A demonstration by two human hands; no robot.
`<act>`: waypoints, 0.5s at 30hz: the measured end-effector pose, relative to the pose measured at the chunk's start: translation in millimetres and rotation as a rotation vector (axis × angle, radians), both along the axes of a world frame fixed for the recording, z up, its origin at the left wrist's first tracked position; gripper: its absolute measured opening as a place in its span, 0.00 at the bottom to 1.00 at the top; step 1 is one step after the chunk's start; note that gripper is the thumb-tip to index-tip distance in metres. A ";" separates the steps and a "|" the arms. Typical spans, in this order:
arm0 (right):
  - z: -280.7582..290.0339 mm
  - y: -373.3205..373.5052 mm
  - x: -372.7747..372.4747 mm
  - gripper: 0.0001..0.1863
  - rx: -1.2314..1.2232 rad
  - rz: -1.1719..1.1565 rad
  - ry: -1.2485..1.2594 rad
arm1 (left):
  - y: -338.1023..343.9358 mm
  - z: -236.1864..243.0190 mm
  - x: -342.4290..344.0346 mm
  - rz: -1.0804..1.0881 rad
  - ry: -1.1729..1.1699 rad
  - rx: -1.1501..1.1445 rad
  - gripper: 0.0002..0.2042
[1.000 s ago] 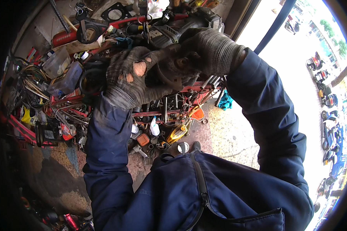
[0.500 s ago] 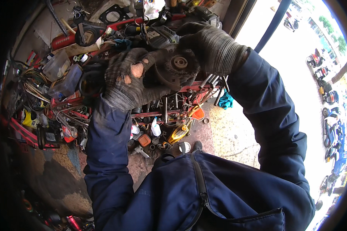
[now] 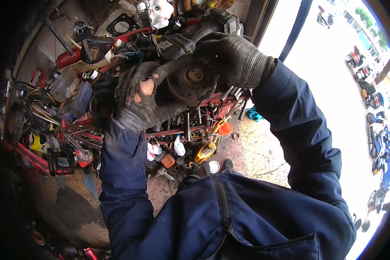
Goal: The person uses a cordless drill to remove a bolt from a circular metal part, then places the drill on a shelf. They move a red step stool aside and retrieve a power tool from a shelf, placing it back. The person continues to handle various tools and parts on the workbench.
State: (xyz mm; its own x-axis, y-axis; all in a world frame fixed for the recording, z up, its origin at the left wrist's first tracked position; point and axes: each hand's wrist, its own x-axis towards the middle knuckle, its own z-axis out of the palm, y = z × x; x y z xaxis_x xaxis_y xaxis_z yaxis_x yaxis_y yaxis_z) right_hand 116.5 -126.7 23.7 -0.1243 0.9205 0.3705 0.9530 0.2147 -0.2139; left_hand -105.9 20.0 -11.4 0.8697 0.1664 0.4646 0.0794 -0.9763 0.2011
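A dark grinder head with a round, rough-edged wheel (image 3: 194,75) is held up in front of me over the cluttered bench. Its hub faces me, and a curved guard covers the wheel's lower left side. My left hand (image 3: 141,95), in a grey knit glove torn at the knuckles, is closed round the left side of this angle grinder. On the other side, my right hand (image 3: 236,58), gloved too, is closed with its fingers curled at the wheel's upper right edge. What those fingertips grip is hidden. The rest of the grinder's body cannot be made out behind my hands.
Black power tools (image 3: 173,45) lie just beyond my hands. Clear plastic boxes (image 3: 76,97) and coiled wires are at the left. Below stand a white bottle (image 3: 179,146), a yellow tool (image 3: 206,151) and an orange bowl (image 3: 225,128). Parked scooters (image 3: 375,99) line the street at the right.
The wheel has turned to face me more squarely and sits slightly lower and further left. My right hand has shifted slightly left along with it. My left hand keeps its hold.
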 end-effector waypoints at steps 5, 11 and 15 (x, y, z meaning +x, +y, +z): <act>-8.0 -2.5 -6.1 0.20 -0.168 -0.157 0.148 | -8.3 9.9 3.4 -0.048 -0.100 -0.121 0.38; -5.6 -3.3 -6.2 0.21 0.062 -0.010 -0.026 | -8.0 13.6 9.1 -0.124 -0.128 -0.192 0.36; -3.5 -2.4 -8.5 0.22 -0.114 -0.042 0.115 | -16.6 8.5 19.6 -0.132 -0.164 -0.286 0.33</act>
State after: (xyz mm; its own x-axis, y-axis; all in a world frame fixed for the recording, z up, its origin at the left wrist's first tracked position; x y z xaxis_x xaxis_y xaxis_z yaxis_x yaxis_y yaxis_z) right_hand 108.0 -129.1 20.3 -0.0474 0.9610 0.2725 0.9285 0.1430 -0.3428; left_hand -86.4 3.5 -2.9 0.8102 0.2013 0.5505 -0.0991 -0.8786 0.4671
